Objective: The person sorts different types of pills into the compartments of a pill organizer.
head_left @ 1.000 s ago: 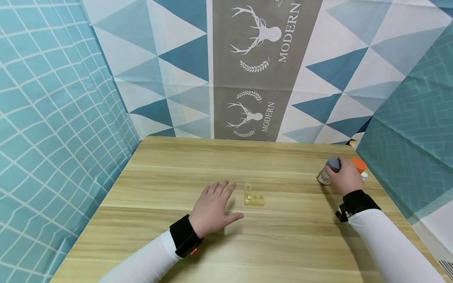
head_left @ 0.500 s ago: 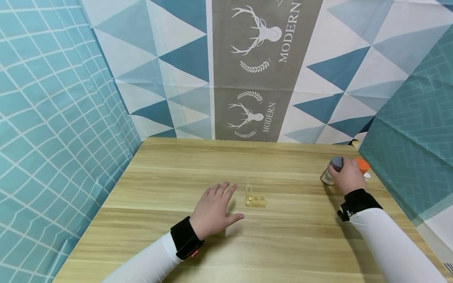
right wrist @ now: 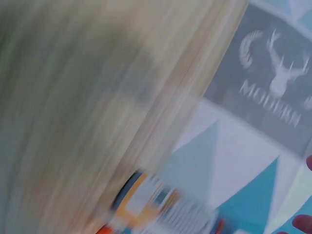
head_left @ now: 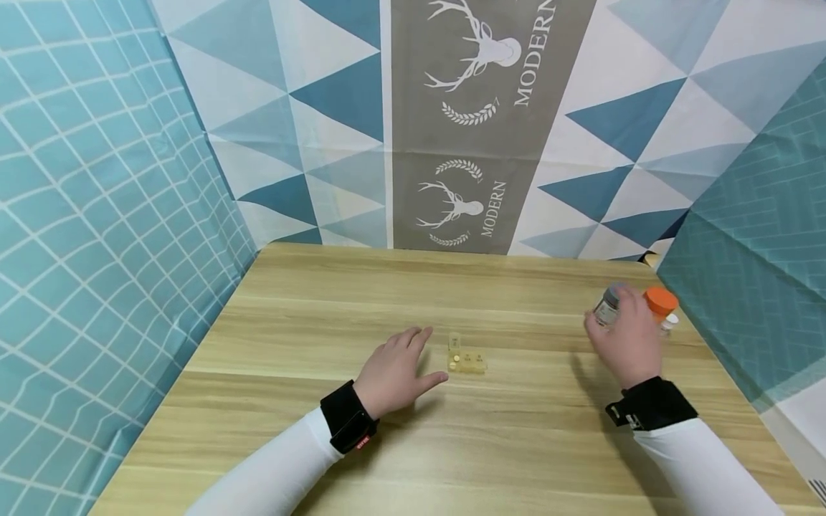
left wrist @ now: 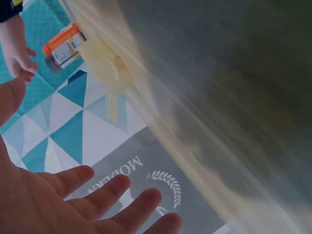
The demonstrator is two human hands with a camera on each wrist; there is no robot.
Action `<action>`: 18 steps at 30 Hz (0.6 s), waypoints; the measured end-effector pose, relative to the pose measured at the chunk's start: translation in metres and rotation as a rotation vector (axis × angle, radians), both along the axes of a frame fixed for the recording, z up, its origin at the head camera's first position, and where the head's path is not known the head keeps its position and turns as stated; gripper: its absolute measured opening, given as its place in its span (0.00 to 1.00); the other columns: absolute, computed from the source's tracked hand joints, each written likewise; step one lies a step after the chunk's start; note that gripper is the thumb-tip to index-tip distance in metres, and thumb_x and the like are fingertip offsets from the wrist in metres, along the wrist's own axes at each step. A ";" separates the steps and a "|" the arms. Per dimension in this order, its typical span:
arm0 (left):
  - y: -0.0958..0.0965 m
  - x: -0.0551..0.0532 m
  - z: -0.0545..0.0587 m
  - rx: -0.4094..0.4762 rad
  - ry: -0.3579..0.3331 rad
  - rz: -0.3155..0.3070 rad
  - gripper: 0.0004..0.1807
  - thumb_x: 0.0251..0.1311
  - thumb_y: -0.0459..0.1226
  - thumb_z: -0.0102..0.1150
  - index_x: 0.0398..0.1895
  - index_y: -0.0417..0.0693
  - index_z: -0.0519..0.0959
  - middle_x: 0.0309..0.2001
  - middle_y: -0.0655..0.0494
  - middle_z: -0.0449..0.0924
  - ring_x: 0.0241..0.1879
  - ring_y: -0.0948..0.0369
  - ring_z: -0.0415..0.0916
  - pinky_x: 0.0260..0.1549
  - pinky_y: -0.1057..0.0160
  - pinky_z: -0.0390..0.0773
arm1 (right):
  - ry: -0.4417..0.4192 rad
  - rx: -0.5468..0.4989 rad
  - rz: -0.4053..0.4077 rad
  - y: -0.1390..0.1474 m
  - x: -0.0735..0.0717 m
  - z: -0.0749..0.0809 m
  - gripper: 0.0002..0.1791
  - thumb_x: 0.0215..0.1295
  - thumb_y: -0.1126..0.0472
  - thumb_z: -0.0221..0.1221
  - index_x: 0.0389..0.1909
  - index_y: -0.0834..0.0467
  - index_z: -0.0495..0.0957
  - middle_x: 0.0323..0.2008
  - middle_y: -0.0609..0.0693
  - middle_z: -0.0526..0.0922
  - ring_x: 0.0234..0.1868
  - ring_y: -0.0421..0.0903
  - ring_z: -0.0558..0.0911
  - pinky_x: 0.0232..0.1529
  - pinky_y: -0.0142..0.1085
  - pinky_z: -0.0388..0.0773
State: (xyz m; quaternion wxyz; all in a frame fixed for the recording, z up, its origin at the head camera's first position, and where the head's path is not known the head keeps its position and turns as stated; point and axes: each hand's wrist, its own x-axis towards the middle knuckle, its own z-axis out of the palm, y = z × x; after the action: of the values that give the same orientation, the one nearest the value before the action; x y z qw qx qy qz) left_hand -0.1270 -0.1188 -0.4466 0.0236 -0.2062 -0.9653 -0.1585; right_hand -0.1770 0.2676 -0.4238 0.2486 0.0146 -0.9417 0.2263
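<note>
A small translucent yellow pill organizer [head_left: 467,362] lies mid-table with one lid raised and pale pills in that compartment. Left of it, my left hand [head_left: 395,374] hovers low with fingers spread, holding nothing; its fingers also show in the left wrist view. A grey-capped bottle [head_left: 606,308] with a printed label stands at the far right of the table. My right hand [head_left: 626,344] is just in front of that bottle, overlapping it in the head view. In the left wrist view the right hand [left wrist: 17,53] is apart from the bottles, its fingers relaxed.
An orange-capped bottle [head_left: 660,302] and a small white-capped bottle [head_left: 670,322] stand beside the grey-capped one, near the right table edge. Patterned cloth [head_left: 335,129] hangs behind the wooden table [head_left: 335,287] and along both sides.
My right hand has let go of the grey-capped bottle and drawn back toward me, after setting it slightly right. The left hand has barely moved. The head view shifted a little.
</note>
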 end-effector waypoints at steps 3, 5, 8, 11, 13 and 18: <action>0.006 -0.007 0.000 0.023 -0.041 0.001 0.49 0.60 0.65 0.56 0.76 0.46 0.59 0.69 0.43 0.66 0.65 0.45 0.67 0.60 0.46 0.71 | 0.011 0.051 0.126 -0.027 0.006 -0.004 0.30 0.63 0.59 0.62 0.61 0.72 0.68 0.61 0.71 0.68 0.59 0.69 0.69 0.58 0.63 0.65; 0.011 -0.011 -0.001 0.024 -0.064 -0.006 0.49 0.59 0.65 0.58 0.76 0.46 0.59 0.69 0.43 0.66 0.65 0.45 0.68 0.59 0.46 0.72 | -0.027 0.077 0.242 -0.048 0.011 -0.010 0.29 0.64 0.58 0.63 0.61 0.69 0.69 0.61 0.69 0.70 0.61 0.66 0.70 0.59 0.62 0.65; 0.020 -0.017 -0.002 0.013 -0.094 -0.027 0.50 0.58 0.63 0.61 0.76 0.46 0.58 0.69 0.44 0.67 0.64 0.47 0.70 0.56 0.48 0.74 | -0.088 0.125 0.431 -0.081 0.018 -0.019 0.27 0.64 0.57 0.64 0.60 0.65 0.72 0.60 0.63 0.73 0.60 0.61 0.73 0.59 0.57 0.70; 0.028 -0.022 -0.004 -0.008 -0.102 -0.043 0.51 0.57 0.61 0.64 0.76 0.45 0.58 0.69 0.44 0.66 0.63 0.48 0.70 0.54 0.50 0.76 | -0.148 0.170 0.560 -0.108 0.022 -0.025 0.26 0.63 0.55 0.66 0.58 0.62 0.75 0.59 0.58 0.76 0.59 0.56 0.76 0.58 0.52 0.73; 0.033 -0.025 -0.005 -0.026 -0.100 -0.049 0.51 0.56 0.60 0.65 0.75 0.44 0.58 0.69 0.44 0.66 0.63 0.48 0.71 0.54 0.51 0.77 | -0.170 0.198 0.604 -0.121 0.023 -0.029 0.25 0.61 0.55 0.68 0.56 0.60 0.77 0.58 0.56 0.77 0.58 0.54 0.78 0.58 0.50 0.74; 0.040 -0.029 -0.006 -0.056 -0.101 -0.047 0.50 0.55 0.59 0.67 0.75 0.43 0.59 0.68 0.45 0.68 0.59 0.48 0.74 0.50 0.52 0.79 | -0.183 0.250 0.664 -0.137 0.018 -0.035 0.23 0.57 0.56 0.71 0.53 0.58 0.78 0.55 0.53 0.80 0.56 0.51 0.80 0.57 0.46 0.76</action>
State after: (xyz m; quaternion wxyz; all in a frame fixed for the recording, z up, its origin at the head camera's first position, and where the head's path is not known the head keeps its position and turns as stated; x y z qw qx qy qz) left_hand -0.1559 -0.0791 -0.4525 -0.0347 -0.2211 -0.9642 -0.1421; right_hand -0.1587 0.1304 -0.4585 0.0726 0.3296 -0.9243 0.1783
